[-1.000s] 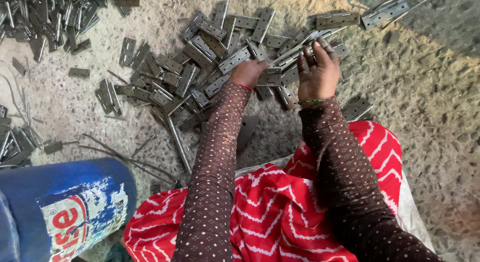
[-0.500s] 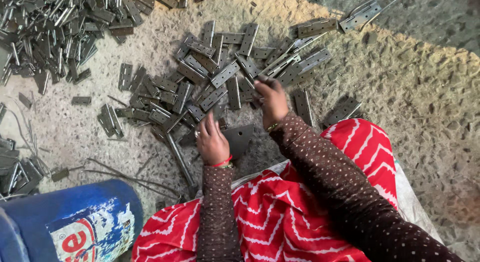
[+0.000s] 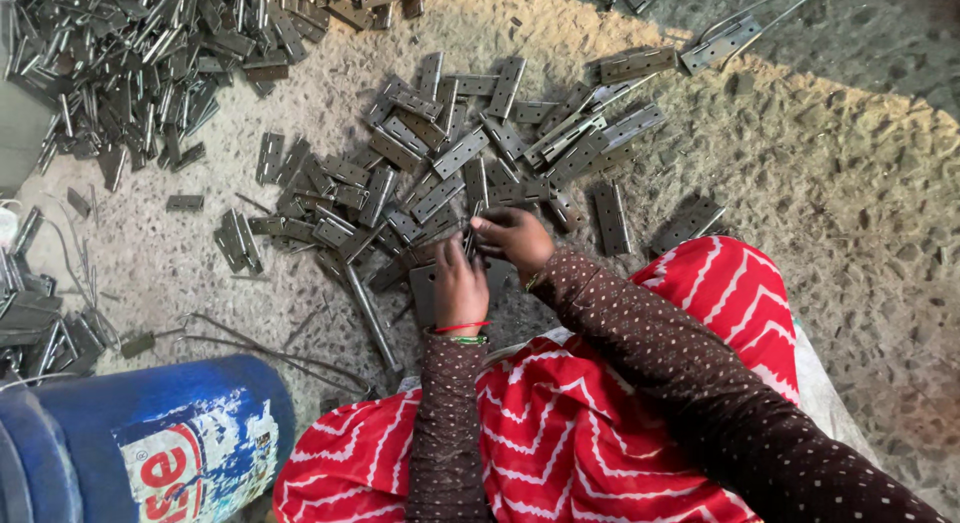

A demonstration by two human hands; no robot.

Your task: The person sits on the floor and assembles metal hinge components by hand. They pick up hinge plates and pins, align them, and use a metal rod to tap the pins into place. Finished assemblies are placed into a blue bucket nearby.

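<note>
On the speckled floor (image 3: 850, 313) just ahead of the red-and-white patterned lap (image 3: 570, 433), I see both hands meeting over a flat dark plate (image 3: 428, 281). My left hand (image 3: 459, 291) and right hand (image 3: 515, 237) are pinched together around a small metal hinge piece (image 3: 470, 245), fingers curled on it; the piece is mostly hidden between them, so I cannot tell its exact shape or whether it is one leaf or two. It sits right above the plate's edge, near the closest strips of the loose heap of hinge leaves (image 3: 450, 163).

To do this well, I judge the piece should stay low over the plate, the left hand steadying while the right fingertips do the fine alignment, knuckles lined up before any pressing. Thin rods (image 3: 372, 313) lie just left of the plate, within easy reach. A second, denser pile (image 3: 130, 63) lies well apart at the upper left, and a blue drum (image 3: 140, 443) stands beside the left knee.
</note>
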